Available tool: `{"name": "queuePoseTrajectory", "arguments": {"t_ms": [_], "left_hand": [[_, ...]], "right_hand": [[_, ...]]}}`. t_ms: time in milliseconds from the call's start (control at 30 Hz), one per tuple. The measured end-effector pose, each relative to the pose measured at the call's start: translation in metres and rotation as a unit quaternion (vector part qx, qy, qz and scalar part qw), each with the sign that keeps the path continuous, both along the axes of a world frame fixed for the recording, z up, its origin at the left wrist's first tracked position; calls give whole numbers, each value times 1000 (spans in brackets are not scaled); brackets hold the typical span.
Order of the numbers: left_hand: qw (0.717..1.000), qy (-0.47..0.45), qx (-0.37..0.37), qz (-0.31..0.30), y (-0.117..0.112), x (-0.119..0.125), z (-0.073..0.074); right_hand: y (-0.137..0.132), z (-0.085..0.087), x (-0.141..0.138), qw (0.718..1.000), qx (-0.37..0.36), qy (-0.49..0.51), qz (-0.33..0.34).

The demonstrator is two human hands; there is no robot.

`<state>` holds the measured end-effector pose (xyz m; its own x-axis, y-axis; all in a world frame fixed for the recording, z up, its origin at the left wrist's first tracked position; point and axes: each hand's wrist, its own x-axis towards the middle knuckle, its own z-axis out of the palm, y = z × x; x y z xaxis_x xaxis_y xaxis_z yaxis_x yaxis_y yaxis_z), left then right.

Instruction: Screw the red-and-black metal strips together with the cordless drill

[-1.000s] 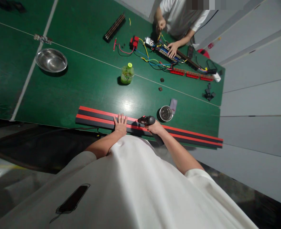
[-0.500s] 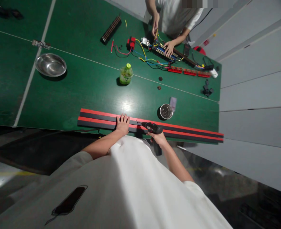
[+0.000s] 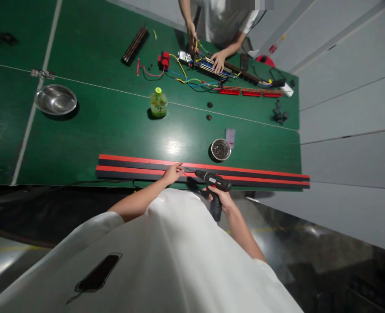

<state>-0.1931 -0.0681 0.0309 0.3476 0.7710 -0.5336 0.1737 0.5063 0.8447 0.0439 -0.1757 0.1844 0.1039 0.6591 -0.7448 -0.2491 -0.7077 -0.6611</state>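
Note:
Two long red-and-black strips (image 3: pixel 260 175) lie side by side along the near edge of the green table. My right hand (image 3: pixel 222 196) is wrapped round the grip of a black cordless drill (image 3: pixel 214 180), whose thin bit points left over the strips. Just at the bit's tip, my left hand (image 3: pixel 173 173) is drawn together in a pinch above the strips. Whatever its fingers hold, if anything, is too small to make out. Behind the drill stands a small metal bowl (image 3: pixel 221 150) with small dark pieces in it.
Across the table (image 3: pixel 114 130), a co-worker's hand (image 3: pixel 219 61) rests on wired parts. A green bottle (image 3: pixel 159 103), a steel bowl (image 3: pixel 55 100), two dark discs (image 3: pixel 209 111) and several black pieces (image 3: pixel 279 114) stand or lie about.
My left hand has come up from lying flat on the strips and closed near the bit tip. The drill has shifted slightly right and tilted. The whole view has shifted a little.

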Motion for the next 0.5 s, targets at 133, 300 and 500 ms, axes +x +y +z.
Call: {"name": "queuePoseTrajectory", "arguments": {"t_ms": [133, 300, 500], "left_hand": [[993, -63, -94, 36, 8, 16, -2], [976, -126, -160, 77, 10, 17, 3], [965, -153, -187, 105, 9, 16, 9]], "right_hand": [[14, -2, 24, 998, -29, 23, 48], [29, -4, 50, 991, -60, 42, 109], [38, -22, 73, 987, -50, 88, 121]]}}
